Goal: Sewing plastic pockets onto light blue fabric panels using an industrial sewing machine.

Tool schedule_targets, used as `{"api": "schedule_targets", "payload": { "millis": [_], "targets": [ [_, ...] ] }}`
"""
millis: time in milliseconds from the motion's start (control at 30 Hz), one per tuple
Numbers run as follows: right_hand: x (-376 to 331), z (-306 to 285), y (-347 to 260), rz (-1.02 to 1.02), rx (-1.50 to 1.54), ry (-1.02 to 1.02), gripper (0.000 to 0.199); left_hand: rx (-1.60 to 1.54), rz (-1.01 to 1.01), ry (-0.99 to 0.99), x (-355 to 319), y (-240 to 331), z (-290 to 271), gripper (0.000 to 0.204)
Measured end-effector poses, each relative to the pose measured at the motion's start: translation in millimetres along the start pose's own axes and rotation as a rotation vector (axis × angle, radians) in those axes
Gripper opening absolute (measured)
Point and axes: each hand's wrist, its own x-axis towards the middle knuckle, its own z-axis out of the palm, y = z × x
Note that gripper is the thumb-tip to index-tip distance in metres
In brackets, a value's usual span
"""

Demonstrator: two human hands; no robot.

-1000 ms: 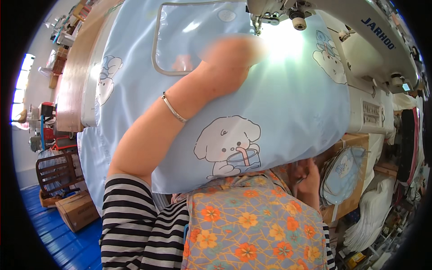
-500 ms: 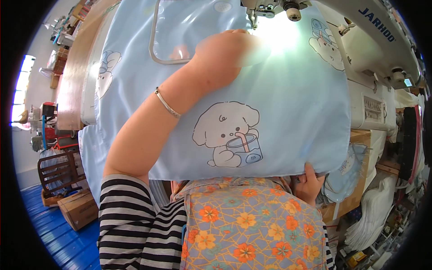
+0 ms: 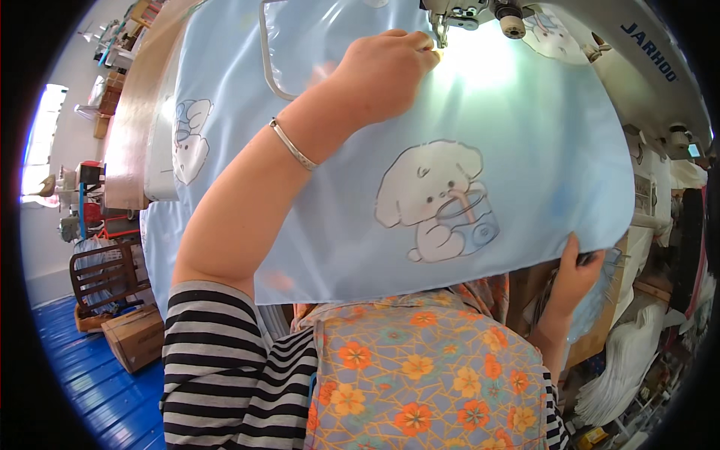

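A light blue fabric piece (image 3: 322,255), printed with white cartoon puppies, spreads under the sewing machine head (image 3: 465,15). My left hand (image 3: 390,75) is on the fabric just left of the presser foot (image 3: 441,36), fingers bent and pinched together at the cloth. At the near right edge my right hand (image 3: 576,281) grips the fabric, thumb on top and the other fingers mostly underneath. A small dark thing (image 3: 585,259) shows beside the right thumb; I cannot make out what it is. A clear window with a grey border (image 3: 268,56) lies in the fabric left of my left hand.
Bright lamp light falls by the needle. A cardboard box (image 3: 133,337) and a brown slatted chair (image 3: 105,277) stand at the left on the blue floor (image 3: 67,375). Stacked white fabric pieces (image 3: 622,367) hang at the right. Floral cloth (image 3: 420,367) covers my lap.
My right hand has moved right and up, pulling the fabric's near right corner outward. The fabric has turned, its puppy print now tilted and further right. My left hand has moved slightly right and up.
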Motion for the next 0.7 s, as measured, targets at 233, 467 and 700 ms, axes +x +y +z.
{"api": "schedule_targets", "payload": {
  "millis": [233, 467, 700],
  "targets": [
    [106.5, 4.9, -31.8, -0.129, -0.453, -0.051, 0.046, 0.015, -0.006, -0.038, 5.1, 2.9, -2.3, 0.031],
    [99.2, -3.1, -24.4, -0.092, -0.188, -0.058, 0.045, -0.006, 0.002, 0.008, 3.3, 0.9, 3.1, 0.029],
    [-10.8, 23.8, -45.2, 0.005, 0.098, -0.179, 0.042, -0.062, 0.089, -0.007, 2.8, -15.8, -3.8, 0.031]
  ]
}}
